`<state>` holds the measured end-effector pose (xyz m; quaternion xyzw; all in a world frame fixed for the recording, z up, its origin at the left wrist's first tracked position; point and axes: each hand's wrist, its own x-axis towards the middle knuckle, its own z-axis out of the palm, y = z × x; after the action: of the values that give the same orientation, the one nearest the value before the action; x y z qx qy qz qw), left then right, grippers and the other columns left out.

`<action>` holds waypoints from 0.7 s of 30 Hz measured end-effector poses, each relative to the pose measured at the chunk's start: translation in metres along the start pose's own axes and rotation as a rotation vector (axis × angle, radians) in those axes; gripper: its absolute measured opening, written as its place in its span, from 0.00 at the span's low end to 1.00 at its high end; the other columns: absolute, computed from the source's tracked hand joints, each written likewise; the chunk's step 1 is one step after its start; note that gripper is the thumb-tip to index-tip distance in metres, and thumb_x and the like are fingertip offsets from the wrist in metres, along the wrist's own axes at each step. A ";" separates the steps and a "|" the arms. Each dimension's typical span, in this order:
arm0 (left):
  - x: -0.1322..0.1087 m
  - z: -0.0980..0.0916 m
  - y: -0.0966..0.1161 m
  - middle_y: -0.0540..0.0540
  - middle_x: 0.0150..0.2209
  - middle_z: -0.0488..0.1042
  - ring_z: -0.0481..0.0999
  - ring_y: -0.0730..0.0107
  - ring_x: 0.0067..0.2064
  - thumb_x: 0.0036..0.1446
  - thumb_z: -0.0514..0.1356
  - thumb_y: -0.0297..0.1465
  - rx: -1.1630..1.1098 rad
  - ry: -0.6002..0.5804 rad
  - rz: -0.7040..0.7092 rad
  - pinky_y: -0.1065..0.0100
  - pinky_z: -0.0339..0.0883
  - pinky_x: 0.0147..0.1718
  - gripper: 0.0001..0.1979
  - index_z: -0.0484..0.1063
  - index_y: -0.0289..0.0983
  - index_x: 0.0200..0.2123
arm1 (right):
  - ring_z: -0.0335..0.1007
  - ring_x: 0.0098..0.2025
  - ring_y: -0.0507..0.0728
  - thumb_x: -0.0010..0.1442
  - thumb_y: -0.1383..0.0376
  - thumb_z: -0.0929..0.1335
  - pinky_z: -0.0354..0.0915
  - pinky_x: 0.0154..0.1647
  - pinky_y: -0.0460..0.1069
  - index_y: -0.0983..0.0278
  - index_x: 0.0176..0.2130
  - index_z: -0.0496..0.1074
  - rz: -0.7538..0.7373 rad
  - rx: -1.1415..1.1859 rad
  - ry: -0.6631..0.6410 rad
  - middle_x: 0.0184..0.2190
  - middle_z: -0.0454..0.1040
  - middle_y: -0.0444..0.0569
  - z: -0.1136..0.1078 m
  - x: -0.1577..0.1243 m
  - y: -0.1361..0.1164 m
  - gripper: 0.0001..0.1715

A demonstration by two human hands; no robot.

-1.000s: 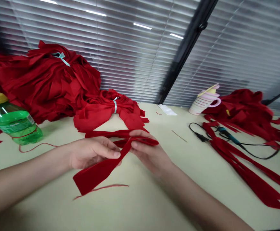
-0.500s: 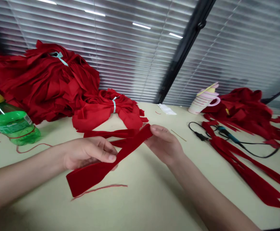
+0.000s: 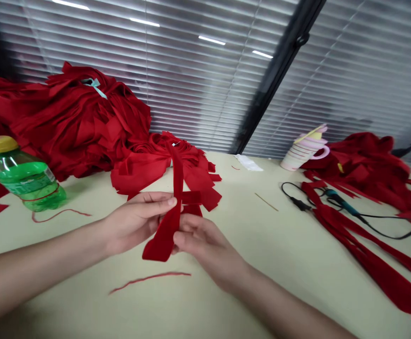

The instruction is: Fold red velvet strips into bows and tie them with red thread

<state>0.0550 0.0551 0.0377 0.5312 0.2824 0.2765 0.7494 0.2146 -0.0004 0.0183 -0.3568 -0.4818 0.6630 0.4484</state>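
A red velvet ribbon strip stands nearly upright between my two hands above the pale table. My left hand pinches the strip near its middle with thumb and fingers. Just below and to the right, my right hand grips the strip's lower part. The strip's top end rises in front of a tied bundle of red ribbons.
A large heap of red ribbons lies at the back left, with a green bottle beside it. Red strips, a black cord with a tool and tape rolls lie at the right. A red thread lies near me.
The strip has swung from slanting flat to nearly upright. My right hand let go of its far end and moved down and left to grip the lower part.
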 end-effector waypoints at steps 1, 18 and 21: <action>-0.001 0.002 -0.001 0.49 0.30 0.73 0.72 0.72 0.33 0.53 0.63 0.39 -0.037 0.015 0.013 0.70 0.66 0.34 0.11 0.72 0.37 0.31 | 0.67 0.34 0.52 0.50 0.59 0.73 0.64 0.40 0.50 0.63 0.31 0.73 -0.023 0.014 -0.007 0.29 0.71 0.44 0.006 -0.002 0.002 0.10; -0.013 0.023 0.004 0.49 0.27 0.73 0.70 0.74 0.30 0.51 0.65 0.31 -0.206 -0.006 0.174 0.73 0.64 0.31 0.05 0.76 0.34 0.30 | 0.66 0.24 0.48 0.40 0.62 0.78 0.64 0.28 0.46 0.66 0.25 0.75 0.162 0.369 -0.034 0.22 0.73 0.43 0.006 -0.008 0.011 0.14; -0.014 0.023 0.008 0.48 0.28 0.73 0.70 0.73 0.31 0.49 0.66 0.30 -0.225 -0.010 0.214 0.73 0.65 0.31 0.05 0.76 0.35 0.29 | 0.67 0.24 0.47 0.39 0.64 0.78 0.63 0.28 0.44 0.66 0.24 0.75 0.184 0.400 -0.041 0.21 0.73 0.42 0.009 -0.009 0.010 0.12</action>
<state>0.0614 0.0327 0.0535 0.4723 0.1878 0.3820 0.7718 0.2070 -0.0132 0.0112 -0.2895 -0.3152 0.7907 0.4379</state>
